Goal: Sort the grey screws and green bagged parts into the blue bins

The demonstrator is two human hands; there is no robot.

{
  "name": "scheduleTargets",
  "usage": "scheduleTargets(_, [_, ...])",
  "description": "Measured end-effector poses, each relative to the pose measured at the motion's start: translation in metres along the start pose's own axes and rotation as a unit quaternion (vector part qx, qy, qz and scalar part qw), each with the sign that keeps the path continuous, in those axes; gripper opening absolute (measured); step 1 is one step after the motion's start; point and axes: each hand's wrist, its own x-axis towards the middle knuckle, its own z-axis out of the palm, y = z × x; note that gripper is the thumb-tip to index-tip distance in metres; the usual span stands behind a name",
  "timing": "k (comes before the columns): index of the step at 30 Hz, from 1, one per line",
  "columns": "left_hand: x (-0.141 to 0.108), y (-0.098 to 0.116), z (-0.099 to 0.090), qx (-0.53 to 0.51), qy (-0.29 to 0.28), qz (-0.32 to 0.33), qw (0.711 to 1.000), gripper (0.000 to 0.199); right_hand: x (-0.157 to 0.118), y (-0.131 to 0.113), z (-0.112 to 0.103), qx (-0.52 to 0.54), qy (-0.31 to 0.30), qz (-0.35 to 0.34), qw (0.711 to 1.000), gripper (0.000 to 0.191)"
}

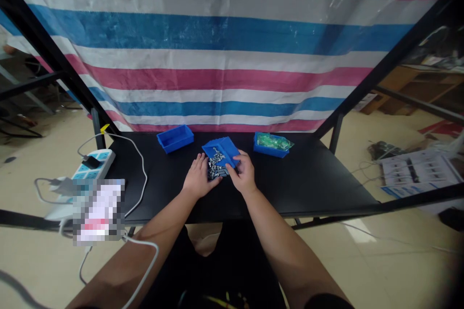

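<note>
Three blue bins on one black desk (308,183). Tilted bin (230,147) at middle, metal parts (217,171) inside its lower end and heaped on desk just below; parts too small to count. Right hand (245,173) closed on tilted bin's right side. Left hand (197,176) open, palm down, fingers and thumb around heap's left side. Left bin (176,139) and right bin (271,151) farther back; right one holds green packets (272,142), count unclear. One power strip (94,165) at left, markings blurred.
</note>
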Motion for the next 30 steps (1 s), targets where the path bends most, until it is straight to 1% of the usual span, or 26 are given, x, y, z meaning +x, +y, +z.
scheduleTargets(6, [0.0, -0.001, 0.001, -0.007, 0.007, 0.003, 1.0, 0.091, 0.0, -0.001, -0.001, -0.028, 0.008, -0.002, 1.0, 0.03])
scheduleTargets(12, [0.0, 0.0, 0.0, -0.005, 0.001, -0.002, 1.0, 0.095, 0.0, -0.006, -0.003, -0.041, -0.001, -0.02, 0.999, 0.031])
scheduleTargets(16, [0.0, -0.001, 0.0, -0.007, -0.003, -0.003, 1.0, 0.097, 0.001, -0.008, -0.006, -0.072, -0.01, -0.028, 0.997, 0.032])
scheduleTargets(21, [0.0, -0.001, 0.0, -0.011, 0.002, 0.007, 1.0, 0.095, 0.001, -0.01, -0.009, -0.091, -0.024, -0.043, 0.995, 0.032])
scheduleTargets(26, [0.001, -0.001, -0.003, -0.006, -0.015, 0.008, 1.0, 0.092, 0.003, -0.014, -0.011, -0.106, -0.039, -0.055, 0.992, 0.033])
scheduleTargets(30, [0.001, -0.001, -0.003, -0.002, -0.014, 0.012, 1.0, 0.089, 0.004, -0.014, -0.012, -0.101, -0.037, -0.056, 0.993, 0.032])
